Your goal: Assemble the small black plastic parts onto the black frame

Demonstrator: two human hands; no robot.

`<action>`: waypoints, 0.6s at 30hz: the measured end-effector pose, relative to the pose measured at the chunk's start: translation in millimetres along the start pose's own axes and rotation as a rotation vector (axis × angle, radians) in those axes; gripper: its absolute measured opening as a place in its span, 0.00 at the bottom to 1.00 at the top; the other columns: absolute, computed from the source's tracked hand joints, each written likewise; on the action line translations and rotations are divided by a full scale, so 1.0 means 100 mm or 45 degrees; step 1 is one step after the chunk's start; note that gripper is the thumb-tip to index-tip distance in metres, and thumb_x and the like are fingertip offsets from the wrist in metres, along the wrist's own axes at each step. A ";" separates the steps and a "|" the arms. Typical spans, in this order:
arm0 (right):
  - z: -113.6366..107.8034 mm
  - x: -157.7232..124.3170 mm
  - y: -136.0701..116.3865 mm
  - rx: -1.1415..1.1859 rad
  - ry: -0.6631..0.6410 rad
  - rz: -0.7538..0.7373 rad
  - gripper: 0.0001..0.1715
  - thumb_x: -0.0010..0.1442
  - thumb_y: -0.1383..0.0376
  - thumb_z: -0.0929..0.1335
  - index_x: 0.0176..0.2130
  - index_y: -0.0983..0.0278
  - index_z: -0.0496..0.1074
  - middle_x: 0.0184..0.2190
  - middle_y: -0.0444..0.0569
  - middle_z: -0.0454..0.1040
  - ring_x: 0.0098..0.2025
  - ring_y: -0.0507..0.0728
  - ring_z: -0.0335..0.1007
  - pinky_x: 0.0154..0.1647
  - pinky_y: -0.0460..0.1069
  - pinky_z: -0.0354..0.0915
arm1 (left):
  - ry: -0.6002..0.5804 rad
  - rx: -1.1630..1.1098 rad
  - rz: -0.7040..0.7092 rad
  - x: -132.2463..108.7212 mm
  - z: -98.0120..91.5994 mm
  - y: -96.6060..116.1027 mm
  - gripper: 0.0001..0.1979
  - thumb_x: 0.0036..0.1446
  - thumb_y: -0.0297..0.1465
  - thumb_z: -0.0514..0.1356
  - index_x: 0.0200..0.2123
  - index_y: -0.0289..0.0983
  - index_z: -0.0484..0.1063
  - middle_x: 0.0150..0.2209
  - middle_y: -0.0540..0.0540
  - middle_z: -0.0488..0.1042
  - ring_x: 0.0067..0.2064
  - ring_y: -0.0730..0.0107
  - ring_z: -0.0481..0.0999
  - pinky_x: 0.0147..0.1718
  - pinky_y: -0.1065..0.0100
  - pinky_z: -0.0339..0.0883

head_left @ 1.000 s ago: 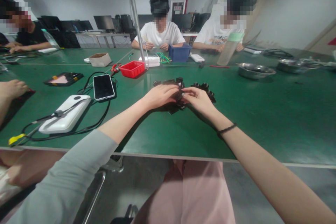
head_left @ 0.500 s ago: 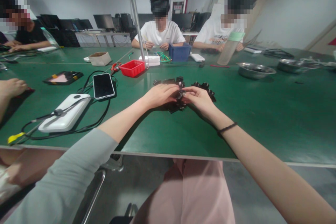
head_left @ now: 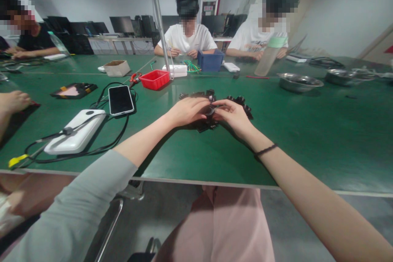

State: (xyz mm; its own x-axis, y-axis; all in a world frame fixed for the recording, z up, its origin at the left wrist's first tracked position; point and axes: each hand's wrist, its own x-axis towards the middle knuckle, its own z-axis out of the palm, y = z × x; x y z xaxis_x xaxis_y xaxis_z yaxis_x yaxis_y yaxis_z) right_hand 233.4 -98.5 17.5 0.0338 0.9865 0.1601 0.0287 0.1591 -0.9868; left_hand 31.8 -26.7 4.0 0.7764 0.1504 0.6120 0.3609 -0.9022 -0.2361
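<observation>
Small black parts [head_left: 245,106] lie in a cluster on the green table, their exact kind too small to make out. Over the left side of the cluster, my left hand [head_left: 188,111] is curled with thumb and fingers around a small dark round part [head_left: 210,111]. My right hand [head_left: 232,115] meets it from the other side, thumb and fingertips pinched at the same part. The fingers hide most of it, and the hands cover some of the black pieces beneath.
To the left lie a white power bank [head_left: 76,132], black cables and a phone [head_left: 120,100]. Farther back are a red tray [head_left: 155,80], a blue bin [head_left: 210,61], a bottle [head_left: 269,58] and metal bowls [head_left: 299,83]. A neighbour's hand [head_left: 14,103] rests at far left; people sit opposite.
Both hands stay at the dark part, with only a slight shift of the right fingers. Nothing else visibly moves on the table.
</observation>
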 end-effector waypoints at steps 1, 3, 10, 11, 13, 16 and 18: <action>0.00 0.00 0.00 -0.007 0.002 -0.005 0.13 0.45 0.66 0.74 0.35 0.63 0.76 0.22 0.41 0.76 0.25 0.52 0.74 0.35 0.51 0.74 | 0.017 0.002 0.006 0.00 0.00 0.00 0.29 0.68 0.48 0.46 0.56 0.29 0.67 0.54 0.32 0.74 0.56 0.56 0.75 0.50 0.59 0.71; 0.00 -0.01 -0.01 -0.025 0.006 -0.012 0.12 0.44 0.66 0.74 0.34 0.62 0.76 0.22 0.41 0.75 0.25 0.52 0.73 0.36 0.51 0.74 | 0.025 0.002 0.000 0.00 0.00 0.00 0.31 0.67 0.49 0.45 0.56 0.29 0.67 0.54 0.32 0.74 0.56 0.55 0.75 0.50 0.58 0.70; -0.01 -0.01 -0.01 -0.040 0.001 -0.013 0.13 0.43 0.63 0.73 0.33 0.62 0.76 0.22 0.41 0.75 0.25 0.52 0.72 0.36 0.52 0.73 | -0.024 -0.002 -0.060 0.01 -0.02 0.01 0.35 0.65 0.54 0.44 0.56 0.30 0.68 0.55 0.31 0.73 0.57 0.54 0.74 0.51 0.58 0.69; -0.01 -0.01 -0.01 -0.046 0.000 -0.016 0.13 0.43 0.62 0.73 0.33 0.62 0.76 0.22 0.41 0.75 0.25 0.52 0.72 0.35 0.52 0.73 | -0.029 -0.004 -0.067 0.01 -0.02 0.01 0.35 0.65 0.54 0.44 0.56 0.30 0.68 0.55 0.31 0.73 0.57 0.54 0.73 0.51 0.58 0.69; -0.01 0.00 0.00 -0.058 -0.002 -0.023 0.14 0.43 0.61 0.74 0.33 0.62 0.76 0.23 0.42 0.75 0.26 0.52 0.72 0.35 0.52 0.73 | -0.038 -0.010 -0.076 0.01 -0.01 0.01 0.35 0.65 0.54 0.45 0.56 0.30 0.67 0.55 0.31 0.73 0.58 0.54 0.73 0.52 0.57 0.69; -0.01 0.00 0.00 -0.057 0.002 -0.030 0.14 0.43 0.61 0.74 0.33 0.62 0.76 0.23 0.42 0.75 0.26 0.52 0.72 0.35 0.52 0.73 | -0.030 -0.018 -0.068 0.01 -0.01 0.01 0.34 0.65 0.54 0.45 0.56 0.30 0.67 0.55 0.31 0.73 0.58 0.54 0.73 0.52 0.57 0.69; -0.01 0.00 0.00 -0.047 0.007 -0.029 0.14 0.42 0.61 0.74 0.33 0.62 0.76 0.23 0.42 0.75 0.26 0.52 0.72 0.36 0.52 0.73 | -0.016 -0.019 -0.059 0.01 -0.01 0.01 0.34 0.65 0.53 0.45 0.56 0.30 0.67 0.55 0.30 0.73 0.58 0.54 0.73 0.52 0.57 0.69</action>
State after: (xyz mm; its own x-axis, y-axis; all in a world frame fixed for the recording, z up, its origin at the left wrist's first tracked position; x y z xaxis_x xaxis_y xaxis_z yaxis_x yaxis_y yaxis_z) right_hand 234.7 -98.8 17.2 0.0380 0.9824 0.1828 0.0665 0.1800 -0.9814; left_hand 32.3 -28.0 4.7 0.7657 0.1972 0.6122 0.3888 -0.9002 -0.1963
